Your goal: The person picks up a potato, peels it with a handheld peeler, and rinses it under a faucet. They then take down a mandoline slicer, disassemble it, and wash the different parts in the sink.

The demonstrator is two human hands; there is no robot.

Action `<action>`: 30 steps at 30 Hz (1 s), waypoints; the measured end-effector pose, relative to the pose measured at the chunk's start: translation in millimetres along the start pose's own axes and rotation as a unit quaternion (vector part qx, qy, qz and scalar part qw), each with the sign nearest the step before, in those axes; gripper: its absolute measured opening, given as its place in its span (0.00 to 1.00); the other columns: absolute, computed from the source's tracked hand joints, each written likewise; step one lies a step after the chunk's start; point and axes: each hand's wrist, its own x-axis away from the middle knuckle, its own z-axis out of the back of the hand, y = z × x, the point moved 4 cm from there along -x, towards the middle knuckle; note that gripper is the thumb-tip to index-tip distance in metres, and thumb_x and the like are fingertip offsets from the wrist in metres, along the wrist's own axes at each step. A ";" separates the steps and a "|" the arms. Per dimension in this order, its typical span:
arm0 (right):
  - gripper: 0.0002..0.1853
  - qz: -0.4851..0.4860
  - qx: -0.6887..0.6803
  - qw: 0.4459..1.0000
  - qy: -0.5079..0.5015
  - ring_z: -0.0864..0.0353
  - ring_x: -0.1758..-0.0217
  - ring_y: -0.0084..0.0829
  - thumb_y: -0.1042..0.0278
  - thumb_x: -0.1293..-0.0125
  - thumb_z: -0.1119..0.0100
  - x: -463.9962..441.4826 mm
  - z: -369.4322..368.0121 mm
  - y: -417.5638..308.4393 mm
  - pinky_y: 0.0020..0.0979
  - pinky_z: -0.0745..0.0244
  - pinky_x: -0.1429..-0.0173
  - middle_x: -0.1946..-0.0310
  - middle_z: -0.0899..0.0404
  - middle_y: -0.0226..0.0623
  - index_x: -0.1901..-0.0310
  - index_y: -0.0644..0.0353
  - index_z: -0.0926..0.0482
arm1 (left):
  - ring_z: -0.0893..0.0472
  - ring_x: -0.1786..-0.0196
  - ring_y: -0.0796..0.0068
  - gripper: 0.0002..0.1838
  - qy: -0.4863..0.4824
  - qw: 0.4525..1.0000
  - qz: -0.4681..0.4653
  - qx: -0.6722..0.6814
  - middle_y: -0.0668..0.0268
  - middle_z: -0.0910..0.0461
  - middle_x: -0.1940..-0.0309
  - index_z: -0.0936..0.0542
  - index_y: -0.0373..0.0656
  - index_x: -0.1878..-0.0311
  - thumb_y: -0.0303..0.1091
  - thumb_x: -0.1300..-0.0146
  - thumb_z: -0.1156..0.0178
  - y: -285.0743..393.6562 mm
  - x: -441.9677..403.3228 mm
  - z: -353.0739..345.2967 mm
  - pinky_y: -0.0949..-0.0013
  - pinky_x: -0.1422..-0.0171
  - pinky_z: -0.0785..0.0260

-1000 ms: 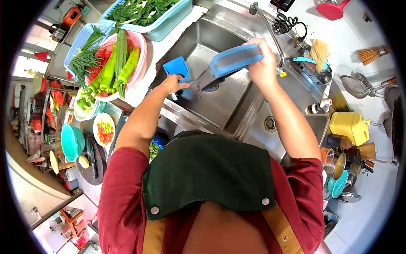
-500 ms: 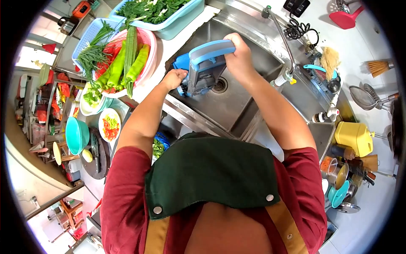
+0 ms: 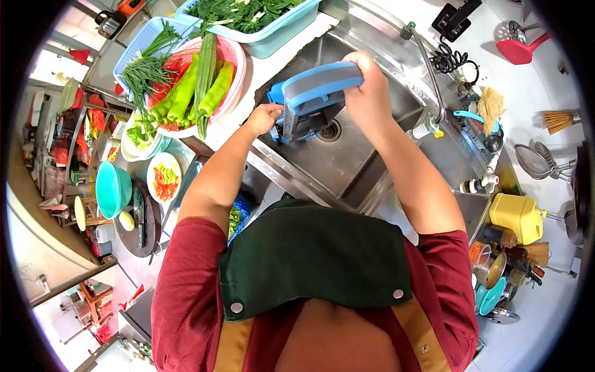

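A blue and grey plastic kitchen tool, apparently a mandoline slicer, is held tilted over the steel sink. My right hand wraps round the upper right end of its blue rim. My left hand has its fingers closed at the lower left side of the slicer; the fingertips are partly hidden. Below the slicer, the drain shows in the sink floor. Whether its lower edge touches the sink, I cannot tell.
Left of the sink stand a pink basket of peppers and a blue basin of greens. A plate of cut peppers lies near a knife on a round board. The tap rises behind the sink; a yellow jug stands at right.
My view has shifted a little, so the scene sits slightly further right. Both hands keep hold of the slicer, whose tilt has changed slightly.
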 end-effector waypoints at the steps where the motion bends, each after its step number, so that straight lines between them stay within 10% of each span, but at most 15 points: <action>1: 0.07 0.001 -0.006 1.000 0.002 0.26 0.66 0.46 0.80 0.48 0.51 -0.2 -0.3 -0.8 0.34 0.32 0.63 0.73 0.26 0.45 0.66 0.61 0.32 | 0.24 0.61 0.68 0.13 0.002 1.000 0.001 0.002 0.58 0.22 0.64 0.24 0.39 0.56 0.34 0.41 0.50 -3.9 -1.7 0.0 0.71 0.51 0.36; 7: 0.08 0.067 -0.003 0.998 0.015 0.26 0.67 0.45 0.80 0.48 0.50 2.5 -14.7 9.8 0.34 0.31 0.62 0.73 0.27 0.45 0.65 0.60 0.32 | 0.25 0.58 0.64 0.12 -0.016 0.999 0.035 -0.012 0.56 0.22 0.63 0.24 0.38 0.58 0.33 0.42 0.50 -18.2 -10.9 -3.3 0.69 0.51 0.36; 18: 0.12 0.172 0.036 0.984 0.002 0.29 0.65 0.48 0.84 0.53 0.52 3.0 -42.4 7.1 0.36 0.32 0.62 0.69 0.30 0.45 0.65 0.62 0.33 | 0.24 0.64 0.61 0.12 0.089 0.968 -0.201 -0.123 0.50 0.23 0.70 0.24 0.36 0.64 0.30 0.46 0.54 -10.7 -11.0 -10.8 0.68 0.55 0.35; 21: 0.11 0.167 0.072 0.982 -0.044 0.29 0.66 0.48 0.84 0.53 0.52 -23.6 -44.3 22.9 0.37 0.33 0.64 0.71 0.29 0.45 0.66 0.61 0.34 | 0.25 0.64 0.71 0.13 0.016 0.982 0.018 0.185 0.60 0.22 0.65 0.24 0.37 0.61 0.34 0.42 0.53 -32.1 -23.8 -18.3 0.71 0.57 0.34; 23: 0.11 0.131 0.133 0.979 -0.083 0.28 0.65 0.47 0.81 0.53 0.50 -29.7 -48.0 19.8 0.38 0.32 0.63 0.71 0.28 0.45 0.66 0.60 0.33 | 0.27 0.62 0.75 0.14 0.013 0.894 0.130 0.429 0.66 0.23 0.63 0.24 0.38 0.59 0.37 0.40 0.53 -4.8 -8.8 -15.0 0.74 0.56 0.36; 27: 0.14 0.010 0.339 0.902 -0.267 0.25 0.61 0.43 0.63 0.49 0.43 -26.7 -67.9 39.5 0.40 0.30 0.58 0.67 0.24 0.40 0.61 0.57 0.31 | 0.28 0.59 0.76 0.23 0.117 0.816 0.138 0.549 0.63 0.24 0.60 0.26 0.38 0.55 0.49 0.37 0.58 -10.5 -8.9 0.4 0.76 0.51 0.41; 30: 0.38 0.010 0.344 0.866 -0.362 0.46 0.37 0.44 0.53 0.55 0.36 17.4 -83.9 81.0 0.60 0.51 0.42 0.37 0.51 0.38 0.41 0.48 0.42 | 0.32 0.48 0.72 0.26 0.123 0.842 0.030 0.524 0.61 0.28 0.54 0.34 0.33 0.47 0.49 0.35 0.63 14.5 9.8 21.5 0.72 0.40 0.46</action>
